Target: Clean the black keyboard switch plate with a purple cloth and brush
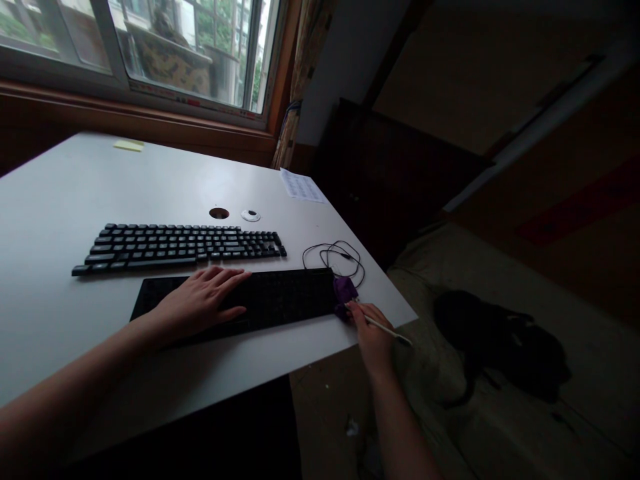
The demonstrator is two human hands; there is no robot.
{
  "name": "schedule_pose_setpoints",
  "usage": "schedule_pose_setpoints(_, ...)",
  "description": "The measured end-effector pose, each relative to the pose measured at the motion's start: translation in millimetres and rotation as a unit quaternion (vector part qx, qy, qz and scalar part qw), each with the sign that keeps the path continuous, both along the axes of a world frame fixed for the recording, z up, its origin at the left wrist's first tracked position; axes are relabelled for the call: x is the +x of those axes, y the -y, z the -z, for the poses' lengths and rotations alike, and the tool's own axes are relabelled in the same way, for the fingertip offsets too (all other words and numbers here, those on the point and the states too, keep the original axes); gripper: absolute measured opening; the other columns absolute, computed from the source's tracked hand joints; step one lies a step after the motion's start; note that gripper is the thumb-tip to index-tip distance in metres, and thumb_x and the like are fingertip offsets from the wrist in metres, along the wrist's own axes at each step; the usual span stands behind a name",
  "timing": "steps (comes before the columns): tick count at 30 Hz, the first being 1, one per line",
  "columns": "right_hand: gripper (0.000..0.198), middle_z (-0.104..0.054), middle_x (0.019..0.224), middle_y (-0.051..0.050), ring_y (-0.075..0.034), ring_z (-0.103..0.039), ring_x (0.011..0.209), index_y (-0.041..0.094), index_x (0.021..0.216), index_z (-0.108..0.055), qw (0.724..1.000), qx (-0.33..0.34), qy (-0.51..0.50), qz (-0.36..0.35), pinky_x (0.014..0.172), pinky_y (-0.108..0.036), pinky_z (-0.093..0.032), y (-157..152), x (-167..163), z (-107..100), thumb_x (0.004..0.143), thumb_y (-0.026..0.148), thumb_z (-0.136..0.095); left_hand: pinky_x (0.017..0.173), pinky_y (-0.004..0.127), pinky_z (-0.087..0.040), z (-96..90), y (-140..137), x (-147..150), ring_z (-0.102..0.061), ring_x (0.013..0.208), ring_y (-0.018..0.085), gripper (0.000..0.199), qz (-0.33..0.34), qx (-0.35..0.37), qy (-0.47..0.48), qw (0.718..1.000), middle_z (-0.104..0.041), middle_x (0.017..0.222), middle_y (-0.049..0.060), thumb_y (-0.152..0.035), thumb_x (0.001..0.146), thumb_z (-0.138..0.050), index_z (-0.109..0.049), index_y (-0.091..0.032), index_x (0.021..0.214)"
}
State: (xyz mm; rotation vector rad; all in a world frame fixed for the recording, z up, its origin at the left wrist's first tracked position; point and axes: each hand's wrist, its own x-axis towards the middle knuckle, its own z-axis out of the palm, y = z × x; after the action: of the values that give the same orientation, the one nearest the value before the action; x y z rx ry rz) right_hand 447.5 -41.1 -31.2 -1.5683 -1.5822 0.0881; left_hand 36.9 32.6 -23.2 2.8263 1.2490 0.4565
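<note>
My left hand (203, 293) lies with fingers stretched out across a black keyboard base (285, 300), whose top looks bare of keycaps. At the base's right end, my right hand (373, 330) is closed on a thin, pale-handled toothbrush (379, 324). Its dark head points out to the lower right, away from the base. A bunched purple cloth (344, 289) sits at the other end of the handle, against the right edge of the base. Whether the cloth is wrapped round the handle I cannot tell. Black keycaps (175, 243) stand in keyboard order behind the base.
A thin black cable (345, 253) coils behind the cloth. On the white table (165, 193) are a round hole (219, 213), its white cover (251, 215), a printed sheet (304, 187) and yellow sticky notes (129, 145). Dark clothing (500, 340) lies on a bed to the right.
</note>
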Motion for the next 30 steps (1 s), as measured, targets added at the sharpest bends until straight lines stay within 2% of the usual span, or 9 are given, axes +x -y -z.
schedule_pose_setpoints(5, 0.031, -0.074, 0.085, -0.005, -0.022, -0.069, 0.082, 0.022, 0.09, -0.079, 1.0, 0.023, 0.011, -0.015, 0.081, -0.035, -0.052, -31, -4, -2, 0.099, 0.043, -0.058, 0.112, 0.05, -0.036, -0.1, 0, 0, -0.049, 0.132, 0.035, 0.075, 0.0, 0.001, 0.004, 1.0, -0.052, 0.152, 0.01, -0.069, 0.1, -0.043, -0.034, -0.025, 0.159)
schedule_pose_setpoints(10, 0.03, -0.077, 0.093, -0.006, -0.023, -0.07, 0.09, 0.023, 0.094, -0.08, 0.998, 0.013, 0.019, -0.059, 0.086, -0.036, -0.052, -70, -7, -8, 0.098, 0.043, -0.058, 0.114, 0.05, -0.034, 1.3, -1, -1, -0.05, 0.132, 0.034, 0.073, 0.009, 0.0, 0.014, 1.0, -0.053, 0.152, 0.009, -0.068, 0.1, -0.046, -0.035, -0.026, 0.159)
schedule_pose_setpoints(14, 0.032, -0.077, 0.09, -0.006, -0.025, -0.07, 0.091, 0.023, 0.089, -0.08, 0.998, 0.021, 0.035, -0.046, 0.087, -0.038, -0.051, -84, -7, -10, 0.098, 0.044, -0.058, 0.113, 0.05, -0.036, 0.4, -1, -1, -0.05, 0.133, 0.035, 0.073, 0.006, 0.0, 0.012, 1.0, -0.053, 0.152, 0.009, -0.067, 0.099, -0.048, -0.036, -0.026, 0.159)
schedule_pose_setpoints(18, 0.03, -0.077, 0.093, -0.006, -0.023, -0.07, 0.09, 0.024, 0.094, -0.08, 0.997, 0.02, 0.021, -0.068, 0.085, -0.035, -0.052, -76, -3, -10, 0.098, 0.043, -0.058, 0.112, 0.05, -0.037, -1.8, 1, 0, -0.05, 0.132, 0.035, 0.074, 0.0, 0.004, 0.011, 1.0, -0.054, 0.15, 0.01, -0.067, 0.099, -0.048, -0.037, -0.023, 0.158)
schedule_pose_setpoints(24, 0.038, -0.074, 0.078, -0.005, -0.022, -0.069, 0.076, 0.021, 0.088, -0.08, 0.999, 0.006, -0.029, 0.022, 0.076, -0.035, -0.052, -52, 16, 0, 0.096, 0.052, -0.06, 0.111, 0.049, -0.038, -2.1, 1, 0, -0.052, 0.13, 0.034, 0.074, 0.003, 0.008, 0.024, 1.0, -0.055, 0.149, 0.011, -0.069, 0.099, -0.046, -0.037, -0.024, 0.158)
schedule_pose_setpoints(26, 0.04, -0.074, 0.077, -0.005, -0.022, -0.069, 0.073, 0.021, 0.087, -0.081, 0.998, -0.015, -0.041, 0.035, 0.073, -0.034, -0.053, -43, 22, 4, 0.095, 0.055, -0.06, 0.112, 0.049, -0.037, -1.6, 1, 0, -0.052, 0.131, 0.034, 0.075, 0.002, 0.01, 0.027, 1.0, -0.055, 0.149, 0.011, -0.069, 0.099, -0.045, -0.038, -0.024, 0.158)
schedule_pose_setpoints(30, 0.042, -0.074, 0.076, -0.006, -0.022, -0.068, 0.071, 0.022, 0.084, -0.081, 0.998, -0.014, -0.041, 0.043, 0.068, -0.033, -0.052, -24, 25, 4, 0.093, 0.057, -0.06, 0.112, 0.049, -0.036, -0.7, 1, 0, -0.051, 0.132, 0.035, 0.075, -0.001, 0.009, 0.023, 1.0, -0.055, 0.149, 0.011, -0.07, 0.099, -0.044, -0.037, -0.024, 0.159)
